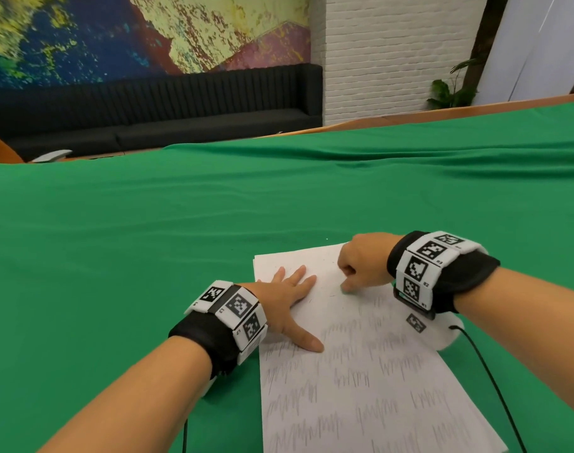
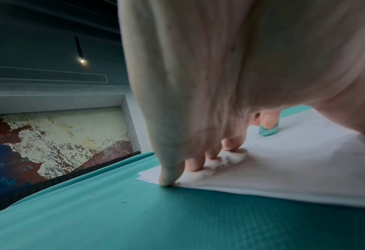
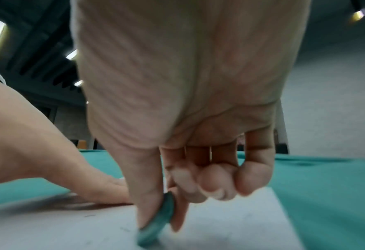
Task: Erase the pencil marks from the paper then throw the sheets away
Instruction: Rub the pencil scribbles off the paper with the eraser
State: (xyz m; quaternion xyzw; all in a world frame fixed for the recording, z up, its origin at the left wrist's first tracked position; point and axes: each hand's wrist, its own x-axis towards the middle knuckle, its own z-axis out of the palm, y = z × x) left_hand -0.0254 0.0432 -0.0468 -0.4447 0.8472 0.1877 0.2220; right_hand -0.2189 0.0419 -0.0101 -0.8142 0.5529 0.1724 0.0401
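Nearest, bottom right of the head view: white sheets of paper point(image 1: 360, 380) stacked on the table under a green cloth point(image 1: 116, 256). Lower part of the top sheet covered in rows of grey pencil scribble point(image 1: 377, 397); upper part near the hands reads mostly clean, a few stray strokes and dark crumbs left. Left wrist view shows more than one sheet edge at the corner, so a stack, count unclear

Middle of frame: left hand point(image 1: 289, 299) flat on the paper, fingers point(image 1: 307, 282) straight and spread, thumb pointing toward the scribbles, holding nothing, pinning the stack down

Just beyond, to the right: right hand point(image 1: 360, 269) curled, thumb and forefinger pinching a small teal eraser point(image 3: 158, 221), its lower end on the paper; other fingers tucked in. Right wrist view is smeared, fits rubbing, though I can't confirm it

Step in hand, as I judge it: erasing, still early — most rows remain

Next move calls for working the eraser down toward the near rows while the flat hand shifts along to keep the sheet taut; pressing too hard could crease or tear the thin paper. Throwing away comes later; no bin visible

Far, top of frame: black sofa point(image 1: 155, 116), painted wall, white brick
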